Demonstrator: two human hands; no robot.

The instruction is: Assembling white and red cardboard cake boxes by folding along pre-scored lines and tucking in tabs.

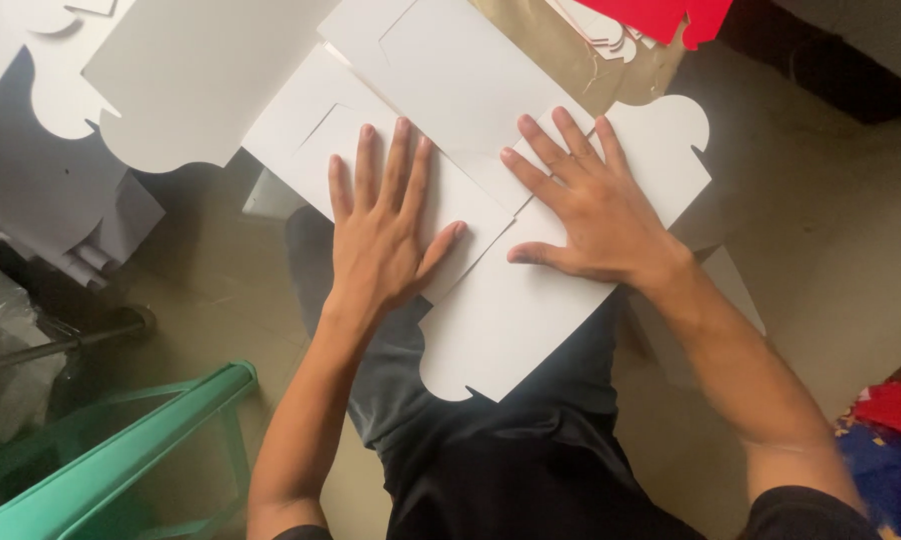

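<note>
A white die-cut cardboard box blank (511, 320) with scalloped flaps lies across my lap. My left hand (383, 225) rests flat on a folded panel of it, fingers spread and pointing away from me. Flat on the blank just to the right is my right hand (586, 205), fingers apart, thumb pointing toward the left hand. Neither hand grips anything; both press down on the card.
More white cut card sheets (171, 70) lie spread at the upper left, with a stack (71, 200) on the floor. Red card pieces (671, 15) sit at the top. A green plastic chair (121, 450) stands at lower left; coloured cloth (891, 440) lies at lower right.
</note>
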